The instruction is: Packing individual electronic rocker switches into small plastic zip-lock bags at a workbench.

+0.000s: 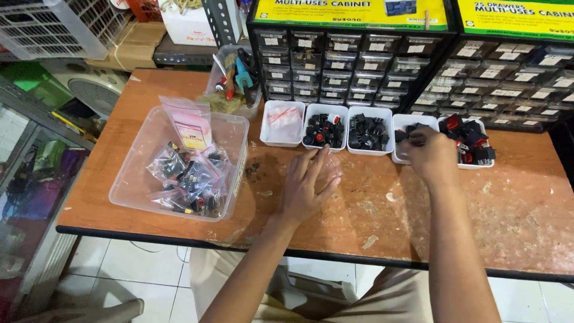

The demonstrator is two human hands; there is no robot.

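worn orange table (478, 203), five small white trays in a row. left hand (306, 185): fingers spread flat on a clear plastic bag (332, 169) just before the second tray (324, 127). right hand (431, 154): fingers curled into the fourth tray (402, 139) of black switches; grip hidden. clear tub (139, 149) of bagged parts at left.
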